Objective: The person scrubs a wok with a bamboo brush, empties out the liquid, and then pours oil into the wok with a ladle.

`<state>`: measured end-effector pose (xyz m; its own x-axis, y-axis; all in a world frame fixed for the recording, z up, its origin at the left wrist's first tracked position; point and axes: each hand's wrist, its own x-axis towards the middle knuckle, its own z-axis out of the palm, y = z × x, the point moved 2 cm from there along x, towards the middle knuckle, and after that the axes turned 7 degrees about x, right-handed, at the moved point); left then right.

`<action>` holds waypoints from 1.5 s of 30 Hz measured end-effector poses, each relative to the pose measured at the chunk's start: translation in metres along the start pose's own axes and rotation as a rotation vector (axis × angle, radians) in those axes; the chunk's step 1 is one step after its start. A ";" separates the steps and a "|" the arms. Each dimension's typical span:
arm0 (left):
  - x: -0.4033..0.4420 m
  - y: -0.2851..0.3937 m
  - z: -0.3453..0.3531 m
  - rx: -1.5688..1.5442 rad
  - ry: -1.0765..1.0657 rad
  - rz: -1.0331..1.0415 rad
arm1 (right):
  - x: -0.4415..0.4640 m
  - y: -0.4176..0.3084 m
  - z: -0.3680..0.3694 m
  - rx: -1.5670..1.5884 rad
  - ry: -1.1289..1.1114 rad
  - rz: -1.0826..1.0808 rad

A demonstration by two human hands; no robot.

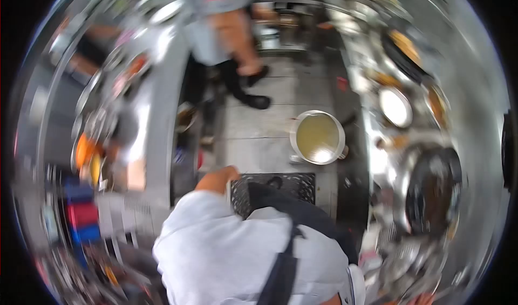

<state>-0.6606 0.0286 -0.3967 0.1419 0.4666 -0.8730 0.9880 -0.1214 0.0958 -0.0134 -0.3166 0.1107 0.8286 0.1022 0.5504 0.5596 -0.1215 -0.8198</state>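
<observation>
My left hand [220, 177] hangs in front of my white jacket, above the near left corner of a dark patterned floor mat [305, 183]. Its fingers look curled together; anything inside them is hidden. At the bottom right edge is a blurred, reddish shape like fingers, probably my right hand [423, 298], close to the counter with metalware; its grip does not show. Ahead of me on the right side of the aisle stands a large round pot [294, 138] of yellowish liquid, apart from my left hand.
A co-worker [229, 32] in a grey top stands ahead in the tiled aisle [259, 124]. Along the left runs a steel counter [154, 94] with blurred bowls. On the right are a white round container [395, 107] and a large dark pan [434, 192].
</observation>
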 end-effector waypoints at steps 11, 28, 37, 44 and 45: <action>-0.014 0.249 -0.014 0.341 0.017 0.780 | 0.038 0.055 -0.081 0.801 0.287 0.668; -0.348 0.637 0.060 0.120 -1.203 1.106 | -0.142 0.011 -0.139 0.550 0.521 0.559; -0.381 0.690 0.207 -0.279 -1.540 0.459 | -0.138 0.022 -0.217 0.269 0.510 0.699; -0.404 0.738 0.082 -0.466 -1.180 1.029 | -0.135 0.039 -0.226 0.094 0.442 0.764; -0.397 0.733 0.060 -0.467 -1.189 1.049 | -0.133 0.041 -0.224 0.062 0.427 0.774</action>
<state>0.0034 -0.2981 -0.0081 0.8105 -0.5598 -0.1724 0.4614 0.4288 0.7767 -0.0967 -0.5562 0.0393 0.9172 -0.3649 -0.1602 -0.1520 0.0513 -0.9870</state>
